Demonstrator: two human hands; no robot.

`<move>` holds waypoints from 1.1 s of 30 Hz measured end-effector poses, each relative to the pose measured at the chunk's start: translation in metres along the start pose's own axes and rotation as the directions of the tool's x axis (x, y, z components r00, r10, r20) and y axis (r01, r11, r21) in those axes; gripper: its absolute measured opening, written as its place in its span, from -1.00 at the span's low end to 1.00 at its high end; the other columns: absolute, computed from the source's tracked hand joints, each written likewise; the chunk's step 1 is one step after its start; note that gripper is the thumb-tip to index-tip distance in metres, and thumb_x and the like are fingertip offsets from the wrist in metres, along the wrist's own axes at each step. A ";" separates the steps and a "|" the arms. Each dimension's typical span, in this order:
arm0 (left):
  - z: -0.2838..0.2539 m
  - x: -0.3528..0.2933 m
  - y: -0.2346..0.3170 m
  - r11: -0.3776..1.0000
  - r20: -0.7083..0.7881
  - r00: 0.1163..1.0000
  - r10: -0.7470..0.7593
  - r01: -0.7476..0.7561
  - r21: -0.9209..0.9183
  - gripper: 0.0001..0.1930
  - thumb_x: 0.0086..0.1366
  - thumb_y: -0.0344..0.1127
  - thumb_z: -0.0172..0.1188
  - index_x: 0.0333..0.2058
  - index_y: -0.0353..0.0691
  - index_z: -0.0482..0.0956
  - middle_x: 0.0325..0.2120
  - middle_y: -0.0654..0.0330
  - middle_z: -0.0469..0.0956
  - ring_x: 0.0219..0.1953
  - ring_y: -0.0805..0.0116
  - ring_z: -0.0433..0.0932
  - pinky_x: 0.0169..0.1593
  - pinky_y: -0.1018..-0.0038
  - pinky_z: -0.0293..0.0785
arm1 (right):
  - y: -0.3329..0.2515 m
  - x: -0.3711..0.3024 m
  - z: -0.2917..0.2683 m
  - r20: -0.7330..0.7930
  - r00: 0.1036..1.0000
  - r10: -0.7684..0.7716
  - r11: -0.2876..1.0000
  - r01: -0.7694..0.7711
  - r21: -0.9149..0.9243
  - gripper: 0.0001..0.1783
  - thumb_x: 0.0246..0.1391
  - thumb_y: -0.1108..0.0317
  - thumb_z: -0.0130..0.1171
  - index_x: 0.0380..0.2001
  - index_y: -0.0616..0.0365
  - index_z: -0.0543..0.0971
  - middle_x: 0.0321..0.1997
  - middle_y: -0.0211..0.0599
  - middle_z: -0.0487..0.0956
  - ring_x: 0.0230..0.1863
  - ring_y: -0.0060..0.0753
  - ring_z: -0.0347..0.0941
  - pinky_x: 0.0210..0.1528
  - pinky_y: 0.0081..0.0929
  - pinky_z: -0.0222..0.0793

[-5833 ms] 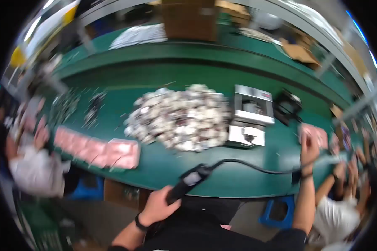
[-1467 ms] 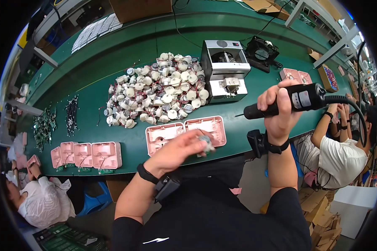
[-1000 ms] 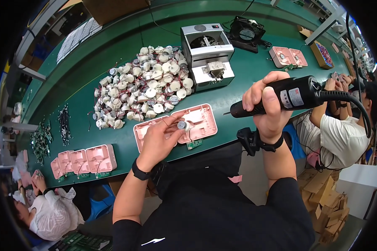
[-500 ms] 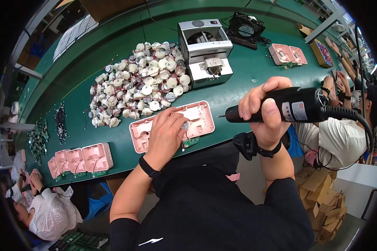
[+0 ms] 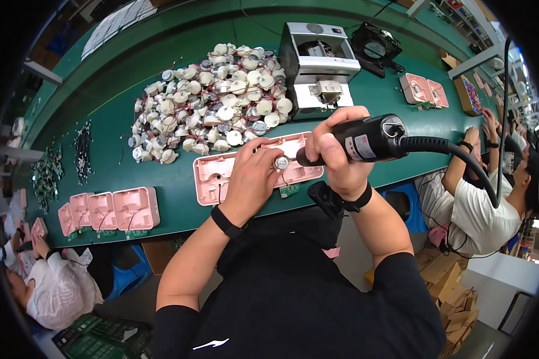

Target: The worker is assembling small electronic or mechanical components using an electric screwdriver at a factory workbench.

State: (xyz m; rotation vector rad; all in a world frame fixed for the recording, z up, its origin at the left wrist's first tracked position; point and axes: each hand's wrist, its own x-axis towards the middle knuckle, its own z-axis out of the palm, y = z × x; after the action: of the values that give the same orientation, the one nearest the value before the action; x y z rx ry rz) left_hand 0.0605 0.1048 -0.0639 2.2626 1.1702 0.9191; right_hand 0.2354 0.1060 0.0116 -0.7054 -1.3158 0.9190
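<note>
A pink plastic housing (image 5: pixel 206 180) lies on the green bench before me, its hollow side up. My left hand (image 5: pixel 251 182) rests over its middle, fingers pinched at a small round silver motor (image 5: pixel 281 163). In my right hand (image 5: pixel 343 157) is a black electric screwdriver (image 5: pixel 371 139), gripped with the fingers wrapped round its body. Its nose points left, close beside the motor; the bit's tip is hard to see, so contact cannot be told. A small green circuit board (image 5: pixel 290 190) sits at the housing's near edge.
Behind the housing spreads a heap of white-and-silver motors (image 5: pixel 221 99) with red wires. A grey machine (image 5: pixel 320 72) and a black fan (image 5: pixel 374 49) stand right of it. More pink housings (image 5: pixel 136 208) line the left edge. Co-workers sit on both sides; the screwdriver's thick cable (image 5: pixel 461 158) loops right.
My right hand has brought the screwdriver leftward and down to the motor. My left hand stays at the motor over the housing. The whole view has shifted slightly.
</note>
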 end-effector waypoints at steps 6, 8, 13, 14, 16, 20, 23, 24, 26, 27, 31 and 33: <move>0.000 0.000 0.002 1.000 -0.034 0.999 -0.006 0.005 -0.026 -0.62 -0.04 -0.53 0.31 -0.18 -0.21 0.51 -0.19 0.14 0.52 0.09 0.08 0.39 0.13 0.18 0.31 | 0.010 0.003 0.005 0.000 0.999 0.037 0.999 -0.037 -0.029 -0.68 0.09 0.47 0.11 -0.14 0.21 0.24 -0.55 -0.25 0.41 -0.60 -0.47 0.32 -0.46 -0.46 0.38; 0.001 0.000 0.000 1.000 -0.045 0.999 -0.005 0.004 -0.031 -0.62 -0.04 -0.53 0.31 -0.18 -0.21 0.51 -0.21 0.14 0.53 0.09 0.08 0.39 0.13 0.18 0.31 | 0.013 0.003 0.006 0.005 0.999 0.045 0.998 -0.044 -0.046 -0.69 0.09 0.48 0.10 -0.15 0.21 0.24 -0.55 -0.25 0.41 -0.60 -0.47 0.32 -0.45 -0.46 0.38; 0.001 0.002 0.000 0.999 -0.051 0.999 -0.002 0.000 -0.037 -0.62 -0.04 -0.53 0.31 -0.17 -0.20 0.50 -0.23 0.15 0.53 0.09 0.09 0.39 0.12 0.19 0.31 | 0.018 0.002 0.007 0.040 0.999 0.034 0.998 -0.032 -0.045 -0.68 0.08 0.50 0.11 -0.15 0.21 0.24 -0.54 -0.23 0.43 -0.59 -0.47 0.34 -0.45 -0.46 0.38; 0.001 0.002 0.000 0.999 -0.049 0.999 -0.004 0.002 -0.039 -0.62 -0.04 -0.53 0.31 -0.17 -0.20 0.50 -0.23 0.15 0.53 0.09 0.09 0.39 0.12 0.19 0.31 | 0.019 0.001 0.007 0.055 0.998 0.035 0.998 -0.032 -0.051 -0.68 0.08 0.51 0.11 -0.15 0.21 0.24 -0.54 -0.23 0.43 -0.59 -0.47 0.34 -0.46 -0.46 0.38; 0.000 0.003 0.001 1.000 -0.061 0.998 0.001 -0.002 -0.014 -0.61 -0.05 -0.51 0.34 -0.17 -0.23 0.52 -0.23 0.15 0.55 0.06 0.08 0.42 0.08 0.20 0.35 | 0.020 0.000 0.008 0.068 0.997 0.034 0.998 -0.030 -0.057 -0.68 0.08 0.52 0.12 -0.15 0.20 0.24 -0.54 -0.23 0.43 -0.59 -0.47 0.35 -0.46 -0.46 0.38; 0.001 0.003 0.000 1.000 -0.060 0.998 -0.008 0.007 -0.023 -0.62 -0.04 -0.51 0.33 -0.17 -0.22 0.51 -0.23 0.16 0.55 0.07 0.08 0.41 0.10 0.19 0.33 | 0.019 -0.001 0.009 0.070 0.996 0.051 0.996 -0.046 -0.070 -0.67 0.06 0.54 0.12 -0.15 0.20 0.24 -0.54 -0.23 0.43 -0.58 -0.48 0.36 -0.47 -0.47 0.38; 0.003 0.000 0.002 0.999 -0.052 0.999 -0.012 0.010 -0.039 -0.63 -0.02 -0.51 0.32 -0.17 -0.21 0.51 -0.22 0.16 0.54 0.09 0.09 0.40 0.11 0.18 0.31 | 0.012 0.002 0.007 0.114 0.993 0.035 0.997 -0.027 -0.074 -0.70 0.08 0.52 0.10 -0.15 0.21 0.25 -0.54 -0.24 0.43 -0.59 -0.46 0.35 -0.48 -0.47 0.39; 0.003 0.000 0.001 0.999 -0.048 0.999 -0.021 0.019 -0.042 -0.63 -0.02 -0.51 0.32 -0.17 -0.21 0.51 -0.22 0.16 0.54 0.09 0.09 0.40 0.11 0.18 0.31 | 0.008 0.007 0.005 0.121 0.992 0.024 0.997 -0.015 -0.073 -0.70 0.08 0.52 0.10 -0.15 0.21 0.25 -0.54 -0.24 0.43 -0.59 -0.46 0.35 -0.48 -0.47 0.39; 0.002 0.000 0.000 0.999 -0.054 0.998 -0.027 0.024 -0.042 -0.63 -0.02 -0.51 0.32 -0.17 -0.22 0.51 -0.22 0.16 0.54 0.09 0.09 0.40 0.11 0.18 0.31 | -0.012 0.019 -0.003 -0.060 0.998 -0.025 0.997 0.030 0.075 -0.73 0.11 0.48 0.08 -0.15 0.22 0.28 -0.54 -0.25 0.43 -0.59 -0.44 0.36 -0.49 -0.44 0.39; 0.002 0.000 0.001 0.999 -0.054 0.998 -0.019 0.017 -0.039 -0.63 -0.02 -0.50 0.32 -0.17 -0.22 0.51 -0.21 0.15 0.54 0.09 0.09 0.39 0.11 0.18 0.31 | -0.020 0.028 -0.010 -0.095 0.993 -0.065 0.997 0.068 0.029 -0.74 0.12 0.46 0.07 -0.14 0.23 0.29 -0.54 -0.26 0.42 -0.59 -0.42 0.35 -0.50 -0.43 0.39; 0.002 0.002 0.008 1.000 -0.059 0.998 -0.009 0.007 -0.023 -0.64 0.00 -0.49 0.31 -0.16 -0.22 0.51 -0.20 0.15 0.54 0.09 0.10 0.39 0.11 0.18 0.31 | -0.025 0.071 -0.039 -0.141 0.979 -0.146 0.982 0.125 -0.144 -0.79 0.15 0.46 0.07 -0.17 0.22 0.34 -0.56 -0.28 0.40 -0.59 -0.41 0.35 -0.51 -0.41 0.35; 0.003 0.003 0.011 0.999 -0.066 0.997 -0.035 0.035 -0.005 -0.64 0.00 -0.48 0.31 -0.16 -0.22 0.52 -0.19 0.15 0.54 0.10 0.11 0.38 0.12 0.18 0.30 | -0.021 0.082 -0.043 -0.151 0.975 -0.162 0.978 0.137 -0.160 -0.81 0.16 0.46 0.07 -0.18 0.22 0.35 -0.56 -0.29 0.39 -0.59 -0.41 0.35 -0.52 -0.41 0.34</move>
State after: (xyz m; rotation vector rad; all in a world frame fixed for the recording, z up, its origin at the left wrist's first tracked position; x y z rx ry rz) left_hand 0.0702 0.1012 -0.0582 2.2175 1.2311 0.9883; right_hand 0.2818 0.1705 0.0633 -0.7686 -1.2813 0.6327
